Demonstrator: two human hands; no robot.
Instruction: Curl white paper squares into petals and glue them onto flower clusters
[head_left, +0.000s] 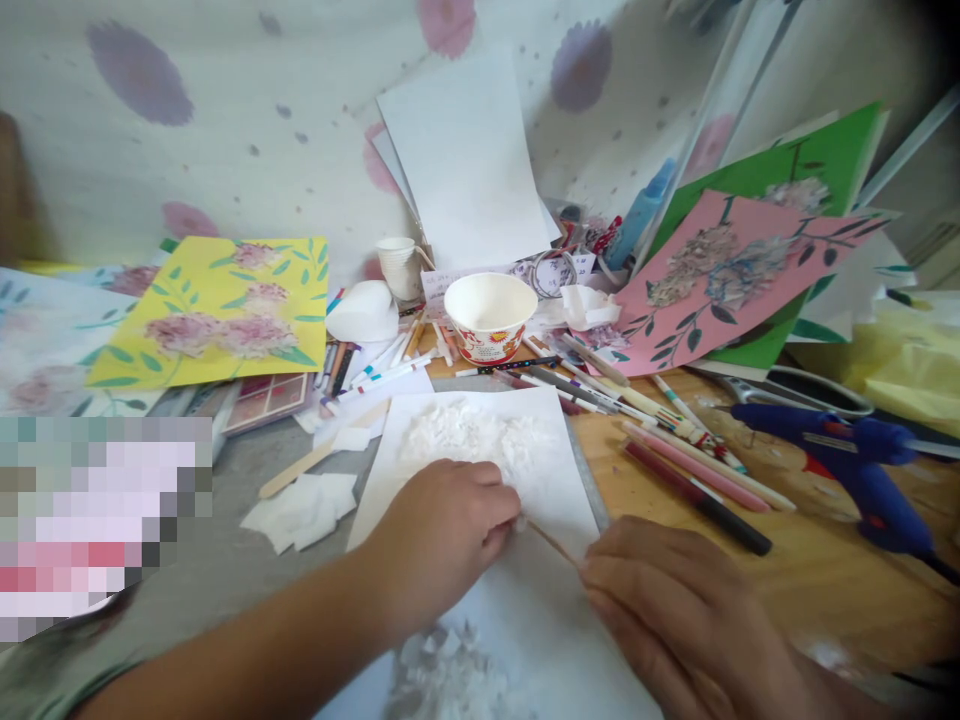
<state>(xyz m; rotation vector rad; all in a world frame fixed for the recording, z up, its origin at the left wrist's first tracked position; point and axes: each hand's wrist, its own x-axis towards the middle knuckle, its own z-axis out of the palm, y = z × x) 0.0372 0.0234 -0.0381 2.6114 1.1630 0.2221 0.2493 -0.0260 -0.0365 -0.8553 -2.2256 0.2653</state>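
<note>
A white sheet of paper (555, 480) lies on the table in front of me, with crumpled white tissue (469, 432) stuck on its upper part. My left hand (442, 530) rests on the sheet, fingers curled and pinched at the tissue's lower right edge. My right hand (667, 610) is closed on a thin wooden stick (551, 542), whose tip points at the left fingertips. More white tissue bits (442, 675) lie at the sheet's near end.
A paper bowl (490, 315) stands behind the sheet among several pens and pencils (675, 440). A blue glue gun (855, 455) and scissors (810, 390) lie at the right. Flower pictures on yellow (217, 310) and pink (735, 270) card lean behind. Tissue scraps (300, 510) lie left.
</note>
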